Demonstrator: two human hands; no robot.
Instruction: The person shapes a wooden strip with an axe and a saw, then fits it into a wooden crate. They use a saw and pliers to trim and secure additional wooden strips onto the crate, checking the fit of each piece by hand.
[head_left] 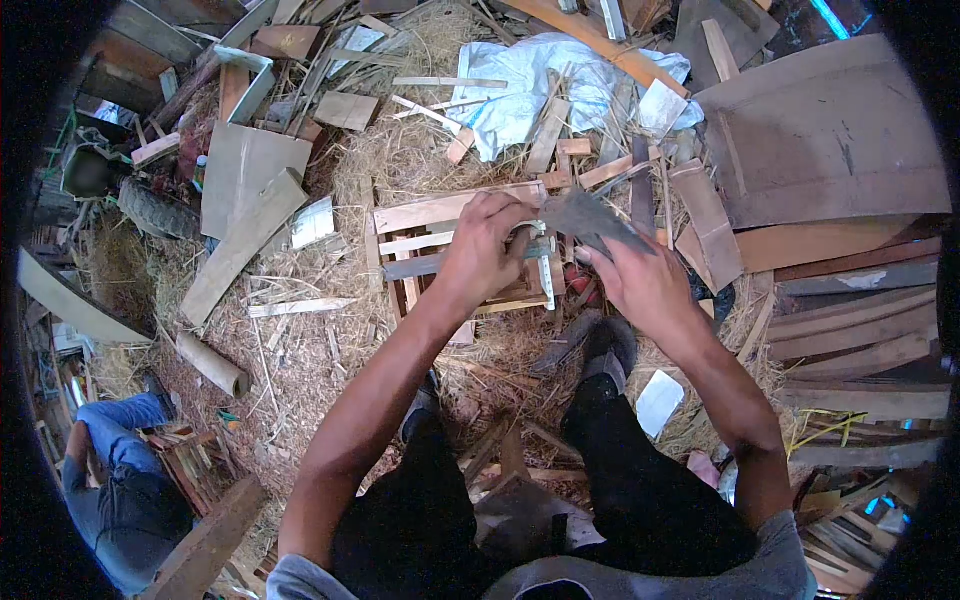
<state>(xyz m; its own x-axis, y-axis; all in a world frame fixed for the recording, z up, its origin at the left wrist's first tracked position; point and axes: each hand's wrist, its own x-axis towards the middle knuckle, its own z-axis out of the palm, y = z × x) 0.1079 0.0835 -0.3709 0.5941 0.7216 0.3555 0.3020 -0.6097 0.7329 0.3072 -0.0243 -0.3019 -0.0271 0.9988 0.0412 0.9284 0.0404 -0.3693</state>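
Observation:
A small slatted wooden crate [430, 212] lies on the straw-covered ground in front of my feet. My left hand [488, 245] is over its right part, fingers curled in a pinch near the slat ends; what they hold is hidden. Just below them, a pale end strip [547, 275] with small dark marks runs down the crate's right side. My right hand [640, 285] is closed on a flat, dark grey blade-like tool [588, 216]. The tool points up and left, its far end close to the crate's upper right corner and my left fingertips.
Loose boards [245, 245] and wood scraps lie around on the straw. A white sack [510, 85] is spread beyond the crate. Curved planks [855, 330] are stacked at right beneath a large brown sheet [830, 130]. Another person [125, 480] is at lower left.

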